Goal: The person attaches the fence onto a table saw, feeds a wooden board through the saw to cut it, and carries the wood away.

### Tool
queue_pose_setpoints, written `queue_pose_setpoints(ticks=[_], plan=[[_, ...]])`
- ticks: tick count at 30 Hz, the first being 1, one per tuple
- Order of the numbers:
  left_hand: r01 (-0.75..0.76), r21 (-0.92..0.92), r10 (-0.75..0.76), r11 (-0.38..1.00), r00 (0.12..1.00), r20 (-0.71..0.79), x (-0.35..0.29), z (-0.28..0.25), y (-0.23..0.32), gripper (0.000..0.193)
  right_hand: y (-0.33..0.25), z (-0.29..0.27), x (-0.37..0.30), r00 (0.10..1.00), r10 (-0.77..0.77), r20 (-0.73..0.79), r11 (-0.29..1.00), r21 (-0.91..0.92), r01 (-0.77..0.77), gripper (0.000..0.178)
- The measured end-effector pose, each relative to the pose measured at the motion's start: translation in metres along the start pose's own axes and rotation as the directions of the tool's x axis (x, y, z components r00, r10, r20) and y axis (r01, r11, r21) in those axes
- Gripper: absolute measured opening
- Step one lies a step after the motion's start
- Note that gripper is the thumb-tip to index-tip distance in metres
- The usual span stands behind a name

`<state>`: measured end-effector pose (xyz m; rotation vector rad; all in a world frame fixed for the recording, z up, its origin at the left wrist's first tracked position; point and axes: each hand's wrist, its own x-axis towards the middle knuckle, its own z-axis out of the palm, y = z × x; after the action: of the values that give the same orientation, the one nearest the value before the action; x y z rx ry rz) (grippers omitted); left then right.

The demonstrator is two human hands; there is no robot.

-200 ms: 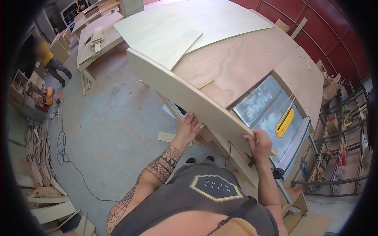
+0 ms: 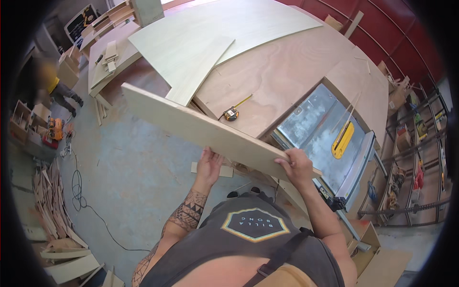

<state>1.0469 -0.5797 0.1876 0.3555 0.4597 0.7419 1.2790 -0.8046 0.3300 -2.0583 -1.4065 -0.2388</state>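
A long pale wooden board (image 2: 191, 125) is on its edge in front of me, tilted, its far left end over the floor. My left hand (image 2: 209, 165) supports its lower edge near the middle, fingers partly hidden by the board. Closer to the right end, my right hand (image 2: 297, 167) grips the top edge with the thumb on the near face. Just beyond the board lies a tape measure (image 2: 231, 114) with some yellow blade out, on a wooden worktop (image 2: 267, 71). Right of it, a table saw's metal top (image 2: 306, 119) with a yellow insert (image 2: 342, 140) sits in the worktop.
Large pale sheets (image 2: 191, 38) cover the worktop's far side. A power cord (image 2: 103, 225) runs along the floor at left, near stacked offcuts (image 2: 50, 201). Another person (image 2: 60, 88) stands at far left. Metal shelving (image 2: 406, 177) is on the right.
The board has swung left and lower, away from the worktop, with both hands on it. The tape measure's body has come into sight behind it.
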Motion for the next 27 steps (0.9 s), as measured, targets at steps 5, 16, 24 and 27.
queue_pose_setpoints(ticks=[5,16,24,27], plan=[[0.151,0.204,-0.149,0.967,0.988,-0.025,-0.049,-0.014,0.002,0.065,-0.017,0.046,0.002,0.975,0.202,0.096,0.931,0.291,-0.221,0.039],[-0.109,0.651,0.38,0.751,0.877,-0.292,0.001,0.025,0.021,0.078,-0.011,0.119,-0.027,0.927,0.251,0.28,0.389,0.848,-0.362,0.031],[-0.088,0.749,0.511,0.657,0.782,-0.357,0.039,0.065,0.056,0.076,0.206,0.294,-0.178,-0.039,0.597,0.801,-0.516,0.347,-0.783,0.032],[-0.08,0.729,0.519,0.68,0.755,-0.401,0.056,0.095,0.067,0.074,0.251,0.313,-0.171,0.104,0.593,0.799,-0.639,0.545,-0.542,0.045]])
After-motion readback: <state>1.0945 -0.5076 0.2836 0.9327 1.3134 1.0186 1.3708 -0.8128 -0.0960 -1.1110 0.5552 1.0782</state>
